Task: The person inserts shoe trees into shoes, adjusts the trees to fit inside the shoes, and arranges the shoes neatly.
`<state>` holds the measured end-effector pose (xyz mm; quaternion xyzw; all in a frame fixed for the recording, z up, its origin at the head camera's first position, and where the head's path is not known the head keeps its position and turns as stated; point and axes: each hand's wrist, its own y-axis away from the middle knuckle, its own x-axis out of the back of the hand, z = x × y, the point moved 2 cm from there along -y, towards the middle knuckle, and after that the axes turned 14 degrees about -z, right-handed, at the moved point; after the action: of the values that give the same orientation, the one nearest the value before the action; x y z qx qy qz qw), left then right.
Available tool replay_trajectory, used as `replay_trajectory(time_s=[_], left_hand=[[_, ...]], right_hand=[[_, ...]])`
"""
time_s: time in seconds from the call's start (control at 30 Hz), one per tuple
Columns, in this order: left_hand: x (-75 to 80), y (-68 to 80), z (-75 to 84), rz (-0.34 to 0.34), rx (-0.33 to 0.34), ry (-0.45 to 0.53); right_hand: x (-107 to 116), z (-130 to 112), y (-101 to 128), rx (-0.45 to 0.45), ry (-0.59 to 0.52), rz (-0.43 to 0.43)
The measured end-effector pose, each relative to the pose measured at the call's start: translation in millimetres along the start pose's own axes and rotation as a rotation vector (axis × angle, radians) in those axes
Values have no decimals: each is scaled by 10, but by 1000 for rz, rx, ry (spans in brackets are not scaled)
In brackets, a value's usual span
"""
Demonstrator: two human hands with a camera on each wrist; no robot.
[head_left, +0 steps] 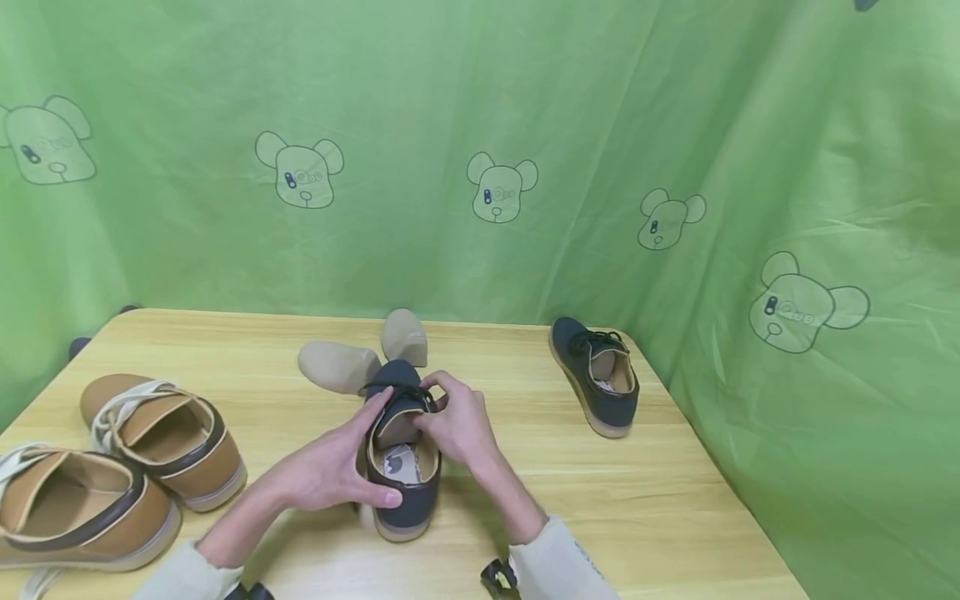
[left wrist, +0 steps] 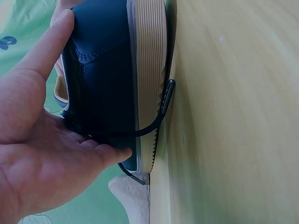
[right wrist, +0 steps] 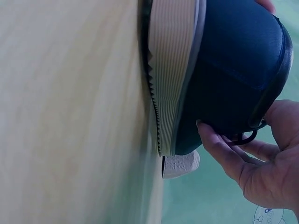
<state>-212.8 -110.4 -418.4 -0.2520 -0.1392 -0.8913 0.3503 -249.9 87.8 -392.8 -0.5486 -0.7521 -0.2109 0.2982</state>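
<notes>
Left hand [head_left: 330, 471] grips the dark navy lace-up shoe with ribbed cream sole [head_left: 405, 492] on the wooden surface [head_left: 675, 500]; right hand [head_left: 457, 425] pinches its black lace [head_left: 408, 392].

Bench [head_left: 675, 500]: light wood grain. 2 tan shoes [head_left: 161, 437] with white laces and dark trim at its left edge, side by side. 1 dark navy shoe [head_left: 596, 375] at far right, upright, well apart. 2 beige shoe inserts [head_left: 337, 365] near back centre. Green bear-print sheet [head_left: 495, 187] all around behind.
</notes>
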Motion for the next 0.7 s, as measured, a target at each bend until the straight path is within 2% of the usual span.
replay_trajectory(time_s=[0.43,0.7], left_hand=[[16,26,9,-7,2,-1],[80,61,32,-10,57,-6]], right_hand=[[11,-2,4,-16,14,-15],[49,6,0,-18,10,-67]])
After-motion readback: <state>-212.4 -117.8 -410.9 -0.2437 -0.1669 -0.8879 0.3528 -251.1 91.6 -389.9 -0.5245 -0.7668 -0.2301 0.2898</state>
